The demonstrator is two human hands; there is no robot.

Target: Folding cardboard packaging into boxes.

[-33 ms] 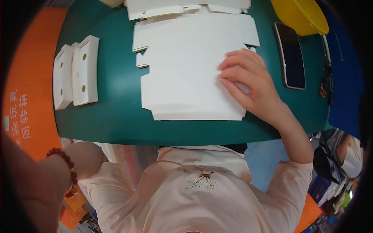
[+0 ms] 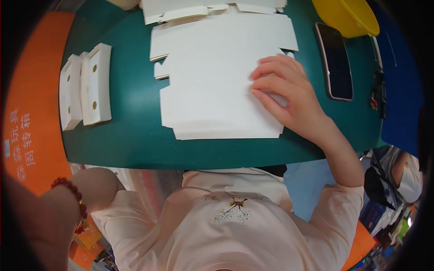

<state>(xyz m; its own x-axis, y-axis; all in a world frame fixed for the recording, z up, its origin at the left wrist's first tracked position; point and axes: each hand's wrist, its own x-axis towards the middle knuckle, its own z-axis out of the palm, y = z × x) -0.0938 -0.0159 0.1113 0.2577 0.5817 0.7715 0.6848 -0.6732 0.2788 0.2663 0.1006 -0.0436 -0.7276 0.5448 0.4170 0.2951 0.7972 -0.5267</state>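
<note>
A stack of flat, die-cut white cardboard box blanks (image 2: 217, 104) lies on the green table in front of me. My right hand (image 2: 289, 92) rests on the right part of the top blank. Its fingers curve with their tips on the cardboard, and a gap shows between thumb and forefinger. Nothing is seen in its grasp. My left hand (image 2: 34, 226) is raised at the lower left, very near the camera, with a red bead bracelet (image 2: 74, 198) at the wrist. Its fingers are cut off from view.
Folded white box pieces with round holes (image 2: 96, 86) stand at the left table edge, beside an orange crate (image 2: 36, 90). More white blanks (image 2: 181, 9) lie at the far side. A phone (image 2: 335, 61) and a yellow bowl (image 2: 348, 18) are on the right. Another person's arm (image 2: 400, 169) shows at far right.
The whole view has shifted a little, so the tabletop things appear slightly farther left. My right hand keeps its place on the blanks.
</note>
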